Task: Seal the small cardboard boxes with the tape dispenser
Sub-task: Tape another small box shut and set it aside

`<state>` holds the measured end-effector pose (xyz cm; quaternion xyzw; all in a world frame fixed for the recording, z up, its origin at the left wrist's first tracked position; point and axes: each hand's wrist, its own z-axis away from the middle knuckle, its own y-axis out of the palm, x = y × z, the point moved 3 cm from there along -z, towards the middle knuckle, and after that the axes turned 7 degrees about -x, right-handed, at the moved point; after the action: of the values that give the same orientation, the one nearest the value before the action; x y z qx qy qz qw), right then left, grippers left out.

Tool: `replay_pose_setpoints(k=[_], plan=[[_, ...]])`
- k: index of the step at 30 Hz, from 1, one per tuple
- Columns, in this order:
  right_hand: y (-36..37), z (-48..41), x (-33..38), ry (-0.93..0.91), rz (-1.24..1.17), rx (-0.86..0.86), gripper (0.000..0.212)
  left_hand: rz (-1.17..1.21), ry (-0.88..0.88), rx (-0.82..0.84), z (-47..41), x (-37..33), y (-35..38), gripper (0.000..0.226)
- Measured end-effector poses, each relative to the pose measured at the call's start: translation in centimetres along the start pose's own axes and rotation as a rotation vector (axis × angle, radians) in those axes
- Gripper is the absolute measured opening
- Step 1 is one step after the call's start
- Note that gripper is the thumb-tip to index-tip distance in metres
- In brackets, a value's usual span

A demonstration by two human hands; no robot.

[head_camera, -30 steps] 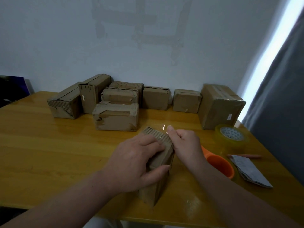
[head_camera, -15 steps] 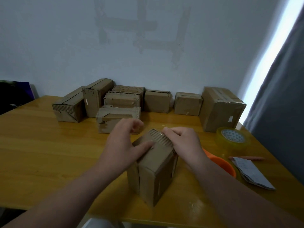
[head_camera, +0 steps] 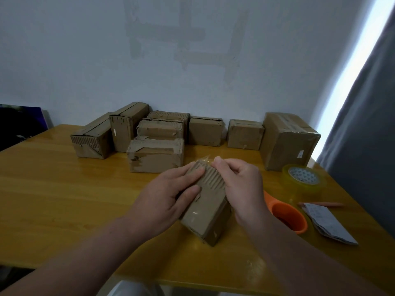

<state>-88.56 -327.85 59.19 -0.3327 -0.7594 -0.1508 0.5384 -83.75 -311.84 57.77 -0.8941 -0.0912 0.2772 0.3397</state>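
A small cardboard box (head_camera: 206,212) lies tilted on the wooden table (head_camera: 64,199) in front of me. My left hand (head_camera: 164,199) grips its left side, thumb pressed on the top face. My right hand (head_camera: 241,186) rests on the box's right edge and pinches a strip of clear tape (head_camera: 206,159) at the far end. The orange tape dispenser (head_camera: 286,214) lies on the table just right of my right wrist, partly hidden by it. A roll of clear tape (head_camera: 303,178) sits further right.
Several cardboard boxes (head_camera: 156,154) stand in a row along the back wall, with a larger box (head_camera: 288,139) at the right. Folded paper (head_camera: 329,223) and a pencil (head_camera: 320,204) lie near the right edge. A grey curtain (head_camera: 363,124) hangs on the right.
The box has been tipped from standing on end to lying lower and tilted. My left hand slid from the far top corner onto the box's left side. My right hand still pinches the tape.
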Motion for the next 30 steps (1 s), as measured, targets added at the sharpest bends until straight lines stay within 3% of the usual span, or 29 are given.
replay_pose_setpoints(k=[3,6,8,12,16,22,26,30], plan=[[0.0,0.3,0.3,-0.101,-0.036,0.047,0.018,0.123,0.021,-0.026,0.1,0.0,-0.3,0.043],[-0.2,0.3,0.4,-0.304,-0.002,0.131,0.018,0.315,-0.074,-0.105,-0.1,-0.3,-1.0,0.018],[-0.3,0.3,0.1,-0.383,0.033,0.182,0.021,0.376,-0.152,-0.133,-0.2,-0.3,-0.9,0.024],[-0.4,0.7,-1.9,-0.375,0.087,0.3,0.017,0.286,-0.239,-0.077,0.4,0.9,0.4,0.044],[-0.6,1.6,-4.0,-0.298,0.145,0.441,0.012,0.192,-0.158,-0.029,1.5,2.4,1.8,0.027],[-2.1,1.9,-3.8,-0.25,0.322,0.591,0.043,0.13,-0.001,-0.062,1.6,2.1,2.3,0.018],[-2.8,1.9,-3.5,-0.357,0.512,0.69,0.077,0.072,0.124,-0.036,1.5,1.7,2.2,0.026],[-3.3,2.1,-3.7,-0.46,0.637,0.733,0.092,0.084,0.137,-0.03,1.8,1.7,2.2,0.033]])
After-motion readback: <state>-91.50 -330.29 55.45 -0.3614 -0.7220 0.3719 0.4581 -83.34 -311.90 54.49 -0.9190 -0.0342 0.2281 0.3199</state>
